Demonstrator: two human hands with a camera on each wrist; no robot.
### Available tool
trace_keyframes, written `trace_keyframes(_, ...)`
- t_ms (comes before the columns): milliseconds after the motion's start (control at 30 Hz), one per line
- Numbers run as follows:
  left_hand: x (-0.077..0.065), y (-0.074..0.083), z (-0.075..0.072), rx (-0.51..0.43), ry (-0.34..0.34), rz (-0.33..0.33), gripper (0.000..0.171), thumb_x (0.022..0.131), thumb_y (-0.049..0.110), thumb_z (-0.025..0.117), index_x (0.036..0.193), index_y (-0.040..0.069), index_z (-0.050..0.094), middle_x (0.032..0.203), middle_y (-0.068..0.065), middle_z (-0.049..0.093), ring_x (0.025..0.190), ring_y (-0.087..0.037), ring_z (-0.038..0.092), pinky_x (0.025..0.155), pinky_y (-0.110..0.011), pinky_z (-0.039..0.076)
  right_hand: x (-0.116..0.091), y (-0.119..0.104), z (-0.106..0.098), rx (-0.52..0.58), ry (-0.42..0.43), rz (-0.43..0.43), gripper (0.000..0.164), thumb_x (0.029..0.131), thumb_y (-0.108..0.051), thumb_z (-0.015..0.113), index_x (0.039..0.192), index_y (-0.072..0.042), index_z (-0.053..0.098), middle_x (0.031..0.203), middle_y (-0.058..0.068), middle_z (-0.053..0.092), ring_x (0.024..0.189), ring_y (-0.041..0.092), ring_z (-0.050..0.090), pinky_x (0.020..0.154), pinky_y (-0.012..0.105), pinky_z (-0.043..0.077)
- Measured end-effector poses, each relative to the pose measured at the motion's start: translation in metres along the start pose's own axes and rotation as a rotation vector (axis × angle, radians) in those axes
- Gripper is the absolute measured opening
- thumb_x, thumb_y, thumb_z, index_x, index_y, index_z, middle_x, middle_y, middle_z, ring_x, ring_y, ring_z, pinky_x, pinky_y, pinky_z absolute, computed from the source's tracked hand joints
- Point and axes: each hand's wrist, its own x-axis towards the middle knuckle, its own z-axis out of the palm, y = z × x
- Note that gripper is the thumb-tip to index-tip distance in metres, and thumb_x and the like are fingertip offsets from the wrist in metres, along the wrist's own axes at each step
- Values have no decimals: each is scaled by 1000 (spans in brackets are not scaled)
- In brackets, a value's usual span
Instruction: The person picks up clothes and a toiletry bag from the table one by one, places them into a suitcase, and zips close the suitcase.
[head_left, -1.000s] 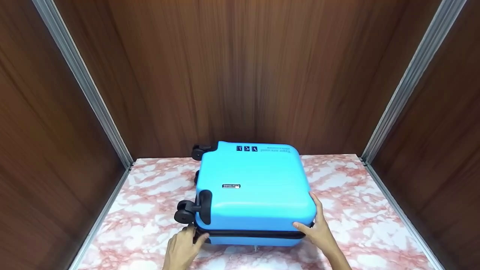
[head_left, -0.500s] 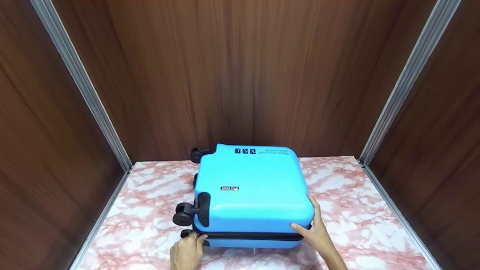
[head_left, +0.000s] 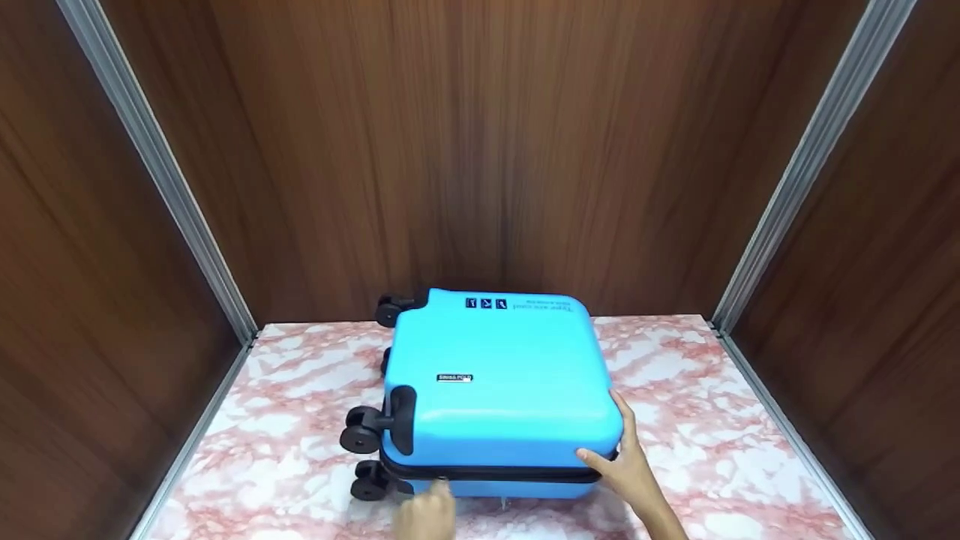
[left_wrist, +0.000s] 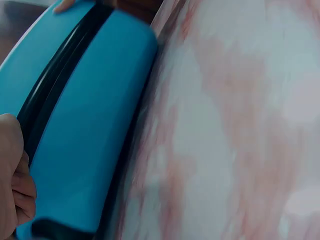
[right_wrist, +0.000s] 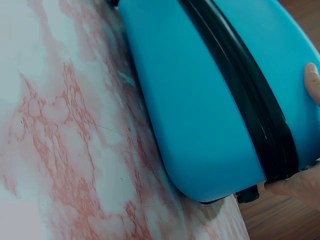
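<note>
A light blue hard-shell suitcase (head_left: 502, 352) lies flat on the marbled surface, its black wheels (head_left: 361, 431) pointing left. A black zipper band (head_left: 517, 473) runs along the side facing me. Against that band, left of its middle, my left hand (head_left: 427, 516) is blurred in the head view. In the left wrist view its fingers (left_wrist: 24, 192) are curled at the zipper, pinching what appears to be the zipper pull, which the hand hides. My right hand (head_left: 628, 466) holds the near right corner, thumb on the front side and fingers round the right end.
Pink-and-white marbled table (head_left: 285, 420) extends around the suitcase. A brown wood-grain panel (head_left: 480, 150) rises right behind it, with more panels at both sides. Grey metal rails (head_left: 795, 172) line the corners.
My left hand has moved right along the zipper band from the wheeled corner, uncovering the lower wheel. My right hand keeps its hold on the corner. The suitcase stays nearly in place.
</note>
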Motion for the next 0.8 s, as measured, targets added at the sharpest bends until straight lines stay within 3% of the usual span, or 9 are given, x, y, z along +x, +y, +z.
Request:
trace_keyframes(133,1,28,-2,-25,-148,-44,28,81,17,56,55,13,45,37,0,39,29,-19,41,28,-31,29,-1,0,0,6,-1,-4,98,80,-23,73,147,-37,3,156,10,-5,139,42,13,97,59,37)
trace_keyframes(267,8,50,-5,-58,-333,-32,26,84,19,58,60,12,52,39,3,38,31,-14,37,32,-27,29,-2,2,-2,0,11,0,98,80,-24,74,146,-42,4,156,10,-5,139,42,13,97,59,36)
trace_keyframes(333,10,59,-5,-85,-378,-26,23,86,20,57,65,11,58,40,3,42,32,-14,39,32,-27,30,-2,2,-3,-1,12,1,98,79,-24,74,145,-45,4,156,9,-5,139,42,14,97,58,37)
trace_keyframes(633,11,86,2,-122,-365,6,23,86,22,59,66,10,58,44,-3,52,37,-20,49,35,-30,33,-1,3,-2,-5,30,-30,99,78,-23,75,147,-38,6,156,10,-1,137,42,21,95,56,40)
trace_keyframes(800,10,99,5,-113,-359,33,23,85,24,60,66,11,58,46,-3,54,39,-21,51,38,-31,35,-1,6,-2,25,-11,-52,96,82,-19,71,147,-39,5,156,10,-1,137,43,20,95,58,39)
